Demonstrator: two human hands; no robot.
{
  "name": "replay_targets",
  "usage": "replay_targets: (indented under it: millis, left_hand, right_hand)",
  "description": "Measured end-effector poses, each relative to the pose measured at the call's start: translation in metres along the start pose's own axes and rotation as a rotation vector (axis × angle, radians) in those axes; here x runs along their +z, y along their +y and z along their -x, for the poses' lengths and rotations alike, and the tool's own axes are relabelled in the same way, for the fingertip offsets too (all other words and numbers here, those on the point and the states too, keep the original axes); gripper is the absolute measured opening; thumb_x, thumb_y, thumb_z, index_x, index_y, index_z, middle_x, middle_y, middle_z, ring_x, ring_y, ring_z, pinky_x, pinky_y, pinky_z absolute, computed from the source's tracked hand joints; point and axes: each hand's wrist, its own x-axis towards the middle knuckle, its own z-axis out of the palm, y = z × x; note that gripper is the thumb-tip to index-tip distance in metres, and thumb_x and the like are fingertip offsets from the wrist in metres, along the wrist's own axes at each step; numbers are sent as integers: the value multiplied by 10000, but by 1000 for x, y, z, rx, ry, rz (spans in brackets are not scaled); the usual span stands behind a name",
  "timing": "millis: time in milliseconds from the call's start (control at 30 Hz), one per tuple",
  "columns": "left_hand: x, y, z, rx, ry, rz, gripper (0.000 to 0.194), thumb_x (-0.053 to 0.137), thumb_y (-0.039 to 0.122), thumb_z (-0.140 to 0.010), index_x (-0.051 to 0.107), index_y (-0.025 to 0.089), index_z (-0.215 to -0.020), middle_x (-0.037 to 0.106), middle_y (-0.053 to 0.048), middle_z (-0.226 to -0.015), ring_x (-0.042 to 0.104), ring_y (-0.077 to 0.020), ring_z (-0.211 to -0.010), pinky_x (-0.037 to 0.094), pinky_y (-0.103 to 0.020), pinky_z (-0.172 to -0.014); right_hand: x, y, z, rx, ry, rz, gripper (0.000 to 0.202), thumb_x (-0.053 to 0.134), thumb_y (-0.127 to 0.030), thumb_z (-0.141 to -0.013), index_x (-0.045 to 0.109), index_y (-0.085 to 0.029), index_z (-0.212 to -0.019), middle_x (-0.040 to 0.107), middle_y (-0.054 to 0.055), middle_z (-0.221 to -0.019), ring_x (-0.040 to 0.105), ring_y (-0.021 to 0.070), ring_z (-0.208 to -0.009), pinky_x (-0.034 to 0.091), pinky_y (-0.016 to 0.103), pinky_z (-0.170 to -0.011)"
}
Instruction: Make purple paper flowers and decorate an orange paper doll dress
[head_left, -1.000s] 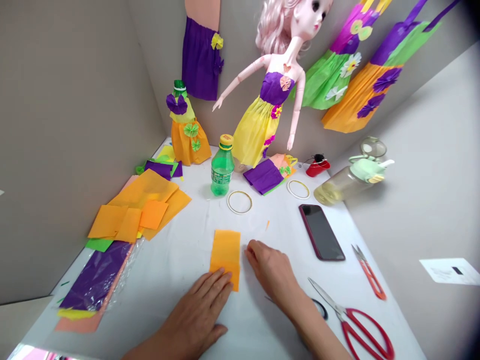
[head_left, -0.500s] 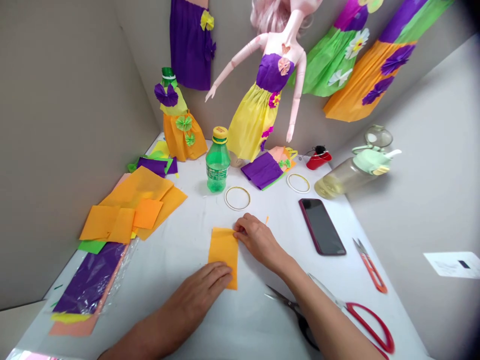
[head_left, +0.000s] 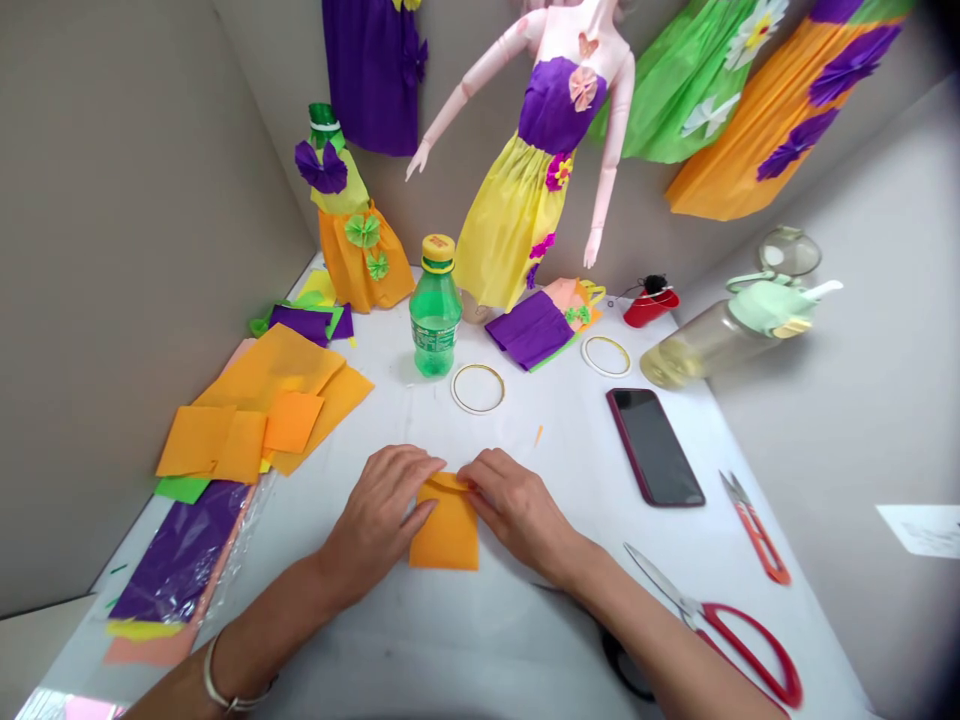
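Note:
An orange paper piece (head_left: 444,540) lies on the white table in front of me, its far edge bent over toward me. My left hand (head_left: 386,505) pinches the far left corner of that edge between thumb and fingers. At the far right corner, my right hand (head_left: 517,505) grips the same edge, fingertips closed on it. Just beyond the hands lies a ring of double-sided tape (head_left: 478,410), apart from both. Black-handled scissors (head_left: 626,665) are partly covered by my right forearm.
Orange sheets (head_left: 247,390) and a bagged purple stack (head_left: 176,560) lie left. A green bottle (head_left: 435,325) and a doll (head_left: 562,100) stand behind. Rightward are a phone (head_left: 656,450), red-handled scissors (head_left: 757,640), thread snips (head_left: 757,530) and a tilted drinking bottle (head_left: 712,335).
My left hand has moved from the paper's near part up to its far left corner. The far edge, flat before, is now bent over. The view has shifted slightly downward.

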Motion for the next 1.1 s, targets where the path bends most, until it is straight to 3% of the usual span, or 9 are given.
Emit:
replay_targets:
  millis: [67,167,333,500,800,1100]
  left_hand:
    - [2,1,-2,52,-21,15,179,471,111,-948,602,188,-1043,653,-47,-962,559,-206,-993,444,-400,-935]
    - [1,4,-3,87,-30,22,208,444,126,-970,625,188,-887,629,-23,-821,542,-179,-870,440,-392,-910]
    - [-3,5,-1,138,-25,-6,229,439,132,-974,644,188,-889,633,-25,-816,520,-171,-843,430,-406,-935]
    - [-3,6,3,144,-68,-12,235,443,95,-966,647,195,-904,639,-15,-823,512,-164,-860,394,-429,-985]
    - [-3,8,7,133,-118,-10,221,454,87,-960,643,195,-920,626,-6,-815,513,-163,-855,355,-440,-1029]
    - [-3,8,6,121,-161,-20,168,499,137,-957,644,174,-882,601,-10,-781,501,-173,-823,327,-458,-1026]
  right_hand:
    - [2,-1,3,-27,0,16,190,472,-73,-926,618,-190,-964,615,53,-911,564,187,-865,472,289,-734]
    - [3,-2,7,-39,4,18,214,461,-56,-919,623,-197,-924,615,47,-886,564,181,-844,475,279,-715]
    - [-1,-3,17,-18,22,8,177,488,-96,-928,613,-201,-998,620,63,-953,571,194,-896,490,304,-766]
    - [-5,-9,29,82,46,-13,140,495,-137,-955,614,-197,-912,602,49,-880,557,186,-824,470,295,-727]
    - [9,-10,30,152,-20,83,111,572,-95,-903,592,-195,-860,593,33,-859,541,186,-795,445,297,-703]
    - [0,-11,34,225,-8,-61,122,544,-94,-924,570,-213,-911,588,27,-897,558,183,-831,457,295,-724]
